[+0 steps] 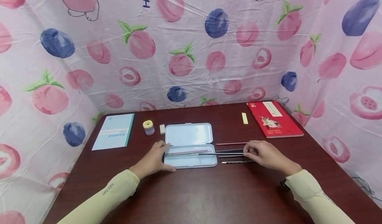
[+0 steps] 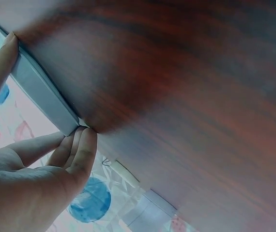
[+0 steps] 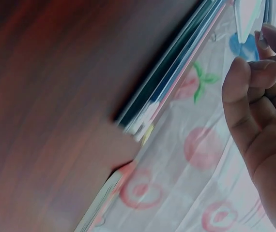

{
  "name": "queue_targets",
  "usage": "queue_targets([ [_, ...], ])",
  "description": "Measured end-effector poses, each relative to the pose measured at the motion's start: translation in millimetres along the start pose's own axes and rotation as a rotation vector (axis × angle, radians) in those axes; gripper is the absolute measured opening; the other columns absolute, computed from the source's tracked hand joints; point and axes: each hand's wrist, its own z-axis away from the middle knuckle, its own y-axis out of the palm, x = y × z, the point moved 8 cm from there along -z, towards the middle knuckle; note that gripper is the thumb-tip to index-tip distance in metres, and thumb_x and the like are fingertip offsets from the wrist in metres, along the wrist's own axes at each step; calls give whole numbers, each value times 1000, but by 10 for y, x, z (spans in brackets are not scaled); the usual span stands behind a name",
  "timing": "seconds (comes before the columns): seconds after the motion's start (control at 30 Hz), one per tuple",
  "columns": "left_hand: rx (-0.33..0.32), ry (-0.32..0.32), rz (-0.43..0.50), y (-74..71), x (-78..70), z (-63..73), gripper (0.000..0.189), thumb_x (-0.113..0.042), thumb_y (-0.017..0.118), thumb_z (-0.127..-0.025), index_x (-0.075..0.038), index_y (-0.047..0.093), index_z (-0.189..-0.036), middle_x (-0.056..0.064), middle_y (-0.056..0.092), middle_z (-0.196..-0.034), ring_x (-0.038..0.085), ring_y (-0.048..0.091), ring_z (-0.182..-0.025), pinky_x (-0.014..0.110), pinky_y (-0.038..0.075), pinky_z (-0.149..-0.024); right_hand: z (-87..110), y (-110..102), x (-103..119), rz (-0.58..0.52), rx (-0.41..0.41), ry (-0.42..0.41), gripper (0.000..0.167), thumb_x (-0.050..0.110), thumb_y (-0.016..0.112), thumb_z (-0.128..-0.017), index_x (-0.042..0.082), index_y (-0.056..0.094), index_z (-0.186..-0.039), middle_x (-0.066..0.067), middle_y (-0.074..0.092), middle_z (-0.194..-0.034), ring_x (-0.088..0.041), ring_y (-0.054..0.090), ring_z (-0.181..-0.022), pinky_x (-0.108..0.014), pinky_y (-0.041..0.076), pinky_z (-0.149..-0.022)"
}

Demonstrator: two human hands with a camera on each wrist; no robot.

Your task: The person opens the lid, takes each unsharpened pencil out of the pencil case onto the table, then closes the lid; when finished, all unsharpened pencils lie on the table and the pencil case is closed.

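A pale blue pencil case lies with its lid folded back. My left hand grips its left end, thumb at the near side and fingers at the far side; the left wrist view shows the fingertips against the case's wall. A few slim pencils lie inside, by a small divider. Between thumb and fingertips, my right hand pinches a dark pencil, whose far end reaches over the case. Under and around that hand, several pencils lie on the table, including a red one.
Behind the case's left side are a white eraser and a yellow-topped small jar. A light blue notebook lies at the left. At the back right are a yellow strip and a red book. Patterned cloth surrounds the table.
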Motion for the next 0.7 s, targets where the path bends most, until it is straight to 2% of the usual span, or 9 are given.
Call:
queue_targets([
  [0.37, -3, 3, -15, 10, 5, 10, 105, -49, 98, -73, -5, 53, -156, 12, 57, -138, 24, 51, -121, 41, 55, -107, 262, -162, -155, -76, 10, -61, 21, 11, 87, -88, 23, 70, -95, 20, 57, -76, 6, 47, -67, -19, 47, -61],
  [0.7, 1, -3, -16, 10, 6, 5, 106, -50, 98, -73, -5, 52, -157, 12, 57, -138, 24, 51, -122, 42, 55, -107, 426, -196, -327, -118, 33, -50, 19, 11, 85, -90, 21, 71, -96, 19, 57, -80, 5, 48, -71, -18, 45, -62],
])
